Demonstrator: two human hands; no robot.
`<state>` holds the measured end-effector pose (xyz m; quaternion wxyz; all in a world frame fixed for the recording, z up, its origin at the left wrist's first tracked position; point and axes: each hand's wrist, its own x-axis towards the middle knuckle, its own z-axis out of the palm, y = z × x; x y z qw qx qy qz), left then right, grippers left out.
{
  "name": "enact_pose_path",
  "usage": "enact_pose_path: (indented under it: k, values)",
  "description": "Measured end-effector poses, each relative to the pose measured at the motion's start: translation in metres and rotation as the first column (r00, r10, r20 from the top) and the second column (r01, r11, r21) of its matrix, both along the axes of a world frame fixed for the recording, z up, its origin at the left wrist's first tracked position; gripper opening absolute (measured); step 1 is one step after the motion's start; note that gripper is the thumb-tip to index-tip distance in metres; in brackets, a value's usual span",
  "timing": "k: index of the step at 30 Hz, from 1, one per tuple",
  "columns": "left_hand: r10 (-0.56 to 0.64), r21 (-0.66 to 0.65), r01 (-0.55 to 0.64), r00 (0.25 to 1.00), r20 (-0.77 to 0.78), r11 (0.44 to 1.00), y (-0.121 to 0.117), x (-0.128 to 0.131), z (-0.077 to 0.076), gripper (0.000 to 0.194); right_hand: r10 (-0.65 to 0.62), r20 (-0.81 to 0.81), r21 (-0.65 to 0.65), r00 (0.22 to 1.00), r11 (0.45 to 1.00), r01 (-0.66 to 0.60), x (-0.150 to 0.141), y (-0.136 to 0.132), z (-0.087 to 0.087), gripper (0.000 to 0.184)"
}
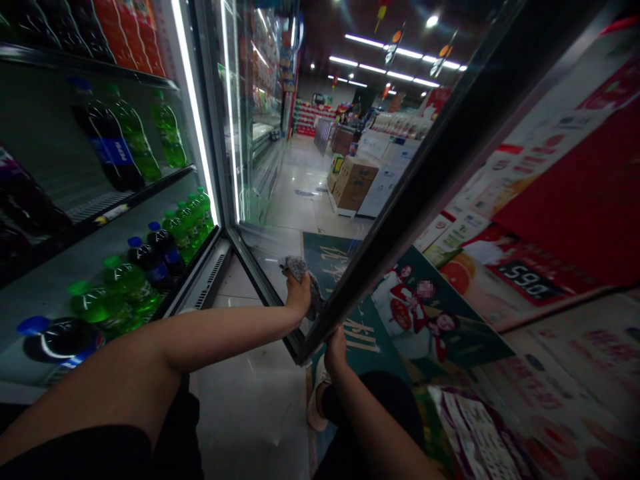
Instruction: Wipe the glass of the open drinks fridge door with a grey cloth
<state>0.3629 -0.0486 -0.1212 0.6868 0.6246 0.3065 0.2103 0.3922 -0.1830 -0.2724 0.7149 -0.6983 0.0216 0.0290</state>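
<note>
The left hand (299, 295) has its fingers bunched around a grey, fluffy cloth (295, 268), which lies against the lower part of a clear glass door pane (270, 257), near the bottom corner of the open door. The right hand (336, 350) grips the dark, straight door frame (350, 280) close to that corner; its fingers are partly hidden, so how far they wrap around is unclear. To the left, a lit drinks cooler holds dark bottles with blue caps (145, 257) and green plastic bottles (125, 277) on its lower shelf. A dark green printed mat (380, 340) lies on the pale tiled floor (250, 413).
</note>
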Motion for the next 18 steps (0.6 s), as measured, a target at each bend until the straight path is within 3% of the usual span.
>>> enact_pose_path:
  k: [4, 7, 11, 14, 18]
  values:
    - [-0.141, 0.055, 0.136, 0.985, 0.096, 0.989, -0.021, -0.021, 0.008, 0.067, -0.009, -0.027, 0.010, 1.000, 1.000, 0.010, 0.002, 0.001, 0.005, 0.052]
    - [-0.229, 0.134, 0.207, 0.958, 0.172, 0.969, -0.024, -0.031, 0.017, 0.071, -0.010, -0.052, 0.011, 0.999, 1.000, 0.011, 0.004, 0.001, 0.007, 0.054]
    - [-0.408, 0.399, 0.284, 0.872, 0.272, 0.872, -0.015, -0.029, 0.026, 0.077, -0.019, -0.065, 0.024, 0.998, 0.999, 0.021, 0.004, 0.001, 0.006, 0.057]
    - [-0.479, 0.560, 0.252, 0.823, 0.305, 0.789, -0.005, -0.017, 0.033, 0.081, -0.023, -0.085, 0.025, 0.996, 0.999, 0.025, 0.003, 0.001, 0.004, 0.056]
    - [-0.503, 0.671, 0.164, 0.790, 0.349, 0.723, 0.006, 0.000, 0.045, 0.082, -0.025, -0.088, 0.011, 0.996, 1.000, 0.026, 0.002, -0.001, 0.002, 0.050]
